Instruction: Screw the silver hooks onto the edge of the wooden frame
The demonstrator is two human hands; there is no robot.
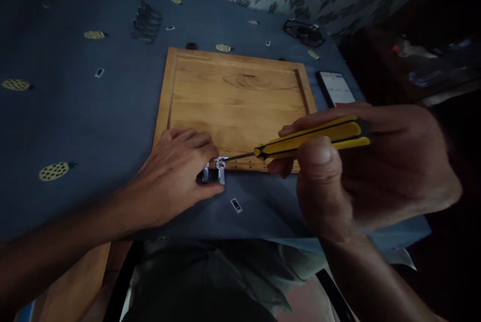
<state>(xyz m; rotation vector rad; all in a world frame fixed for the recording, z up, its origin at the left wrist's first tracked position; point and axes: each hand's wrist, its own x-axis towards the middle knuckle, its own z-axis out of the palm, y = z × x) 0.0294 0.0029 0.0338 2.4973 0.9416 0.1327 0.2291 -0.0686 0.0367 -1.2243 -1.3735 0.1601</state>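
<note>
A wooden cabinet door (pixel 233 96) lies flat on a blue patterned cloth (pixel 75 111). At its near edge sits a small metal hinge (pixel 218 171). My left hand (pixel 176 177) is closed around that hinge, with fingers and thumb pinching it against the door's edge. My right hand (pixel 372 167) grips a yellow and black screwdriver (pixel 308 139). The screwdriver's thin shaft points left, with its tip at the top of the hinge. A row of small holes runs along the door's near edge beside the hinge.
A phone (pixel 336 89) with a lit screen lies right of the door. A dark metal object (pixel 146 21) and a black item (pixel 304 32) rest at the far side. A curtain hangs behind. My lap is below the table edge.
</note>
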